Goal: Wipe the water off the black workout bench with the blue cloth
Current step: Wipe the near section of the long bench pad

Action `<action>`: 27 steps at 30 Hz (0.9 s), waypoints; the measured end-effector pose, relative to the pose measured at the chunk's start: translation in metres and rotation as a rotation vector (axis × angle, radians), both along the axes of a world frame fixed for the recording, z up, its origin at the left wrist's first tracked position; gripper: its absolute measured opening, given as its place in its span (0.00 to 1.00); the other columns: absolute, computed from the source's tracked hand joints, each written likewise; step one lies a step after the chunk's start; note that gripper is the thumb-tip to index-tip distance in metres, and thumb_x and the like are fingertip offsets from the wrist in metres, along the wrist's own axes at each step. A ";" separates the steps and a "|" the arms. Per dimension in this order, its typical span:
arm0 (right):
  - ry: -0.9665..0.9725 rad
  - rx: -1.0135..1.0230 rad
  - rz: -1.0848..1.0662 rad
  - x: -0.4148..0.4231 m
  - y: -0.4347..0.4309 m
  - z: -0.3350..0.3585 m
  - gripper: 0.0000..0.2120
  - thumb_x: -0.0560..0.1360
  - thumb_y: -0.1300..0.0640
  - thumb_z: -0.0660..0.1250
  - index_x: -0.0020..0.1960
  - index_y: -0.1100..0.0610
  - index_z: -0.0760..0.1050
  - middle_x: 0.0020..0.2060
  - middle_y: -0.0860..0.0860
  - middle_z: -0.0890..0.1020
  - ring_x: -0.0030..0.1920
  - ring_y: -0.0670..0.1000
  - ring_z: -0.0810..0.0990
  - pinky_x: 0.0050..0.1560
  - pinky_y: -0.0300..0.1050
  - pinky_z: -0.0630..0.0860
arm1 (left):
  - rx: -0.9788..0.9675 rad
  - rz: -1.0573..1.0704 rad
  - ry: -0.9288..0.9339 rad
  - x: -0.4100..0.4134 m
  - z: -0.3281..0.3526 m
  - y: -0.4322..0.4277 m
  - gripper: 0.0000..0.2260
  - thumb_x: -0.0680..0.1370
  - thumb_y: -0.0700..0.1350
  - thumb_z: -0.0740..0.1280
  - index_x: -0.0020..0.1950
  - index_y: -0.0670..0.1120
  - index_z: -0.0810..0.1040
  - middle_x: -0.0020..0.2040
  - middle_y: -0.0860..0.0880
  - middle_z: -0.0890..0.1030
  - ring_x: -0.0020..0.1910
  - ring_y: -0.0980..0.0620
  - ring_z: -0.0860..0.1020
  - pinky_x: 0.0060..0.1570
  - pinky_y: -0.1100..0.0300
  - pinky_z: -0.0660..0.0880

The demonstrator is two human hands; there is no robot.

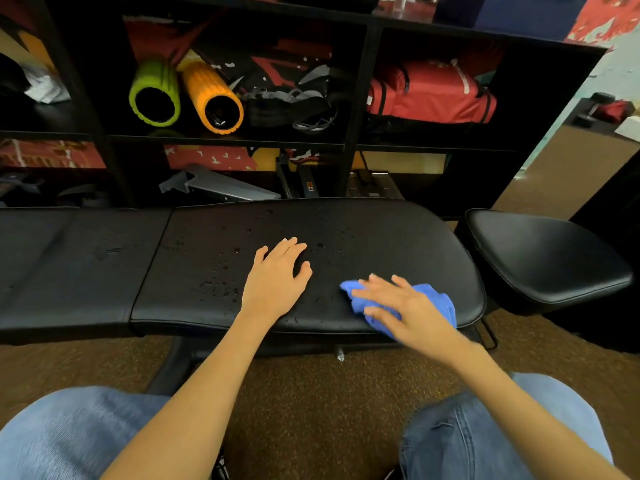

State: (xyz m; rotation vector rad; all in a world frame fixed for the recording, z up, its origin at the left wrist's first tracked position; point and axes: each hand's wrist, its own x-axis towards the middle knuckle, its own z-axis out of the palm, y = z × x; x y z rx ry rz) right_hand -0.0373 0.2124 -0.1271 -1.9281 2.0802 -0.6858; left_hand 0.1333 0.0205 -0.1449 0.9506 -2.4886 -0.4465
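Note:
The black workout bench [381, 244] runs across the middle of the view. Water drops [221, 271] speckle its centre pad, mostly left of my left hand. My left hand [278, 275] lies flat on the pad with fingers apart and holds nothing. My right hand [398, 308] presses the crumpled blue cloth [433, 297] onto the pad near its front right edge. Its fingers are spread over the cloth, and motion blurs it slightly. Part of the cloth is hidden under that hand.
A second black pad [543, 258] stands to the right, and the bench's left section [69, 265] extends left. Behind is a black shelf unit with a green foam roller [156, 93], an orange roller [213, 98] and a red bag [433, 91]. My knees in jeans are above brown carpet [311, 403].

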 end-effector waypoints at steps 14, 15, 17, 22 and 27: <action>0.063 -0.003 -0.028 0.037 -0.023 0.001 0.20 0.78 0.51 0.62 0.70 0.46 0.68 0.72 0.43 0.65 0.74 0.42 0.57 0.72 0.36 0.46 | 0.014 0.001 -0.007 0.000 0.001 0.001 0.20 0.81 0.53 0.56 0.73 0.50 0.66 0.75 0.52 0.64 0.74 0.56 0.59 0.74 0.54 0.49; 0.049 0.005 0.021 0.038 -0.015 0.001 0.20 0.78 0.50 0.62 0.69 0.44 0.69 0.72 0.41 0.65 0.74 0.40 0.56 0.72 0.35 0.45 | 0.013 -0.001 -0.007 0.000 0.001 0.001 0.20 0.81 0.53 0.56 0.73 0.50 0.66 0.75 0.52 0.64 0.74 0.56 0.59 0.74 0.54 0.49; 0.002 0.036 0.094 0.030 -0.005 0.002 0.19 0.78 0.49 0.63 0.68 0.42 0.69 0.71 0.38 0.66 0.73 0.37 0.55 0.73 0.34 0.44 | 0.007 -0.001 -0.006 0.000 0.001 0.001 0.20 0.81 0.53 0.56 0.73 0.50 0.66 0.75 0.51 0.64 0.74 0.56 0.59 0.74 0.54 0.49; -0.059 0.080 -0.005 -0.013 -0.016 0.012 0.18 0.78 0.54 0.64 0.66 0.44 0.72 0.70 0.42 0.68 0.73 0.40 0.57 0.75 0.43 0.49 | 0.004 0.003 -0.005 0.000 0.001 0.001 0.20 0.81 0.53 0.56 0.73 0.51 0.66 0.74 0.52 0.65 0.74 0.56 0.59 0.74 0.54 0.49; -0.003 0.093 -0.231 -0.023 -0.056 0.007 0.16 0.80 0.55 0.60 0.67 0.47 0.70 0.72 0.48 0.68 0.75 0.52 0.57 0.74 0.50 0.51 | 0.009 0.010 0.002 -0.001 -0.001 0.002 0.20 0.81 0.53 0.56 0.73 0.51 0.67 0.74 0.52 0.65 0.74 0.56 0.60 0.74 0.54 0.49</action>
